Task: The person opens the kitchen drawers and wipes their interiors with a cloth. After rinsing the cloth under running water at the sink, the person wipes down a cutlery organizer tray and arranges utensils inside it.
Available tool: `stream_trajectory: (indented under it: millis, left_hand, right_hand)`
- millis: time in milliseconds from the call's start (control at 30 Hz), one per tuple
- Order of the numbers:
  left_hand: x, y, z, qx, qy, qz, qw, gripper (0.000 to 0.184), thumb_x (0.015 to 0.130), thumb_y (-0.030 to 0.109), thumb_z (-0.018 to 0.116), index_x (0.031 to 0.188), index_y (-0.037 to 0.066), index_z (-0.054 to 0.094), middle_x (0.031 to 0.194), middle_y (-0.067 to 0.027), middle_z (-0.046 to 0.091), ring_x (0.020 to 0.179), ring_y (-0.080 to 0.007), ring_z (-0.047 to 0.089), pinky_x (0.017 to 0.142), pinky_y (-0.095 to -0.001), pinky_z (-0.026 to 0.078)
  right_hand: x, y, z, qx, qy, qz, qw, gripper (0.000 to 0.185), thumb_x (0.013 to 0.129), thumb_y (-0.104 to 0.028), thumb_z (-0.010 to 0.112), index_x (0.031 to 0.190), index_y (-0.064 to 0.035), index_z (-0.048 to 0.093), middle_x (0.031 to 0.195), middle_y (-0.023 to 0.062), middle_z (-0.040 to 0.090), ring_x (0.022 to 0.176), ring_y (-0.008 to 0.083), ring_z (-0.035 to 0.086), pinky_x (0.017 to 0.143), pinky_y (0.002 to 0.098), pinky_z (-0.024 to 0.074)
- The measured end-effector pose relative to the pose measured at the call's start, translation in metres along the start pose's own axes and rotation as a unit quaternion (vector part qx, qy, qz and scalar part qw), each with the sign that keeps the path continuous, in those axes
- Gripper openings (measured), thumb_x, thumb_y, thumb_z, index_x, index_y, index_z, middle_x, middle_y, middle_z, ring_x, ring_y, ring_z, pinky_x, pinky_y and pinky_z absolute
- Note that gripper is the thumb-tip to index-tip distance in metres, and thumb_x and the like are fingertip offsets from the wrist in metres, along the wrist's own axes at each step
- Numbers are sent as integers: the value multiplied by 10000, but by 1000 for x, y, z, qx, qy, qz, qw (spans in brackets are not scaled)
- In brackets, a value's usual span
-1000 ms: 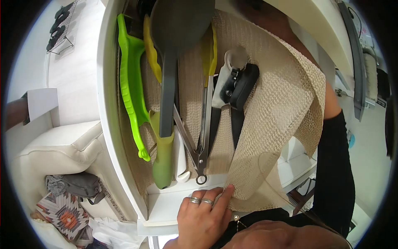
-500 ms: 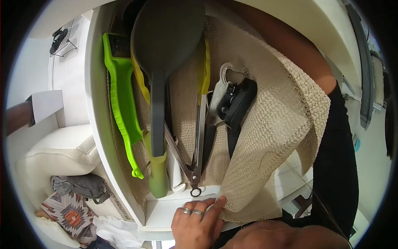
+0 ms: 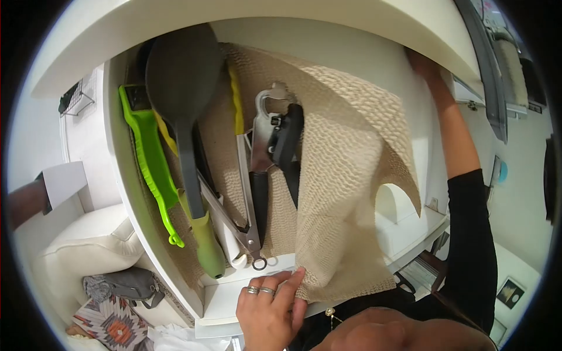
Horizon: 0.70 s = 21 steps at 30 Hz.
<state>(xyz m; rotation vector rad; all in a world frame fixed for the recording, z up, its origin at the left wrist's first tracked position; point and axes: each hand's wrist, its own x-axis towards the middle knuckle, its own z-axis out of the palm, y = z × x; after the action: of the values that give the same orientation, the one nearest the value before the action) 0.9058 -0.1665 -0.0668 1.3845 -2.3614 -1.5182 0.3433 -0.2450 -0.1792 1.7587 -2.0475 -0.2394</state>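
The beige woven drawer liner [image 3: 345, 175] is folded over on itself at the right of the drawer [image 3: 351, 41]. My left hand [image 3: 269, 310], with rings on it, pinches the liner's front edge at the drawer's front wall. My right hand [image 3: 424, 63] reaches into the back right corner, its fingers mostly hidden beneath the overhanging edge. On the flat part of the liner lie a dark grey ladle or large spoon [image 3: 182, 70] with a green handle end, metal tongs [image 3: 243, 193] with yellow tips, a black-handled can opener [image 3: 272, 137] and a bright green tool [image 3: 153, 158].
Above the drawer runs a white overhanging edge [image 3: 263, 10]. Bare white drawer floor [image 3: 398, 205] shows at the right. Outside on the left are a cream cushioned seat [image 3: 88, 240], a grey bag [image 3: 126, 284] and a patterned cloth [image 3: 111, 322].
My right hand has moved from under the liner's far side to the drawer's back right corner. The liner's raised flap has dropped leftward. My left hand keeps its pinch. The view has shifted.
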Motion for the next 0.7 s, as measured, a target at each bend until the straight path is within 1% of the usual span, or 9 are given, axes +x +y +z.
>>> stream_trajectory:
  millis: [100, 167, 200, 333, 467, 500, 567, 600, 700]
  left_hand:
    - [-1, 1, 3, 6, 3, 3, 1000, 331, 692, 142, 624, 1022, 129, 656, 951, -64, 618, 873, -261, 560, 757, -367, 436]
    - [-1, 1, 4, 10, 6, 2, 1000, 322, 696, 145, 627, 1016, 133, 660, 946, -67, 619, 874, -262, 561, 755, -369, 437]
    - [-1, 2, 5, 14, 6, 2, 1000, 315, 699, 139, 626, 1012, 135, 662, 942, -70, 619, 873, -263, 563, 753, -370, 440]
    - [0, 2, 7, 22, 4, 15, 1000, 309, 709, 124, 630, 1016, 133, 662, 938, -73, 618, 866, -266, 569, 743, -369, 445]
    - [1, 4, 9, 14, -5, 18, 1000, 312, 713, 105, 636, 1023, 124, 658, 939, -85, 615, 858, -275, 570, 745, -371, 447]
    - [2, 4, 9, 16, -9, 18, 1000, 315, 716, 96, 636, 1029, 119, 656, 946, -92, 613, 861, -281, 568, 750, -374, 446]
    - [3, 5, 10, 22, -26, 11, 999, 325, 715, 81, 636, 1038, 109, 648, 968, -102, 608, 868, -299, 565, 769, -382, 445]
    - [3, 5, 11, 26, -31, 15, 999, 325, 715, 81, 636, 1038, 109, 648, 968, -102, 608, 868, -299, 565, 769, -382, 445]
    - [3, 4, 13, 41, -33, 4, 999, 320, 715, 87, 640, 1035, 92, 643, 965, -104, 606, 864, -308, 563, 761, -383, 446]
  right_hand:
    - [-31, -41, -34, -63, 18, 102, 993, 304, 787, -199, 619, 1069, -84, 613, 1050, 139, 614, 983, 336, 559, 838, 410, 450]
    - [-53, -66, -66, 242, 117, 131, 954, 334, 698, -136, 681, 1025, -85, 635, 1089, 104, 596, 992, 314, 561, 868, 381, 444]
    - [-63, -79, -80, 242, 113, 135, 954, 334, 698, -136, 681, 1025, -85, 635, 1089, 104, 596, 992, 314, 561, 868, 381, 444]
    - [-74, -125, -116, 372, 35, 28, 927, 324, 663, -123, 718, 980, -85, 661, 1095, 59, 578, 1039, 237, 546, 919, 348, 421]
    - [-18, -170, -104, 461, 61, -133, 875, 213, 804, -192, 632, 942, -32, 658, 1078, 95, 573, 1039, 260, 537, 893, 338, 437]
    - [3, -184, -95, 483, 88, -148, 858, 350, 725, -249, 687, 1003, -44, 637, 1055, 113, 588, 1007, 276, 548, 861, 358, 451]
    - [37, -210, -100, 479, 94, -164, 857, 331, 828, -158, 542, 1106, 22, 538, 1053, 224, 568, 943, 374, 553, 868, 464, 419]
    - [51, -210, -102, 521, 12, -157, 839, 304, 806, -135, 543, 1069, 15, 558, 1020, 224, 578, 919, 370, 555, 839, 475, 423]
    - [69, -183, -85, 412, 28, -96, 906, 290, 773, -120, 563, 1034, 5, 572, 984, 231, 587, 896, 357, 559, 800, 471, 431]
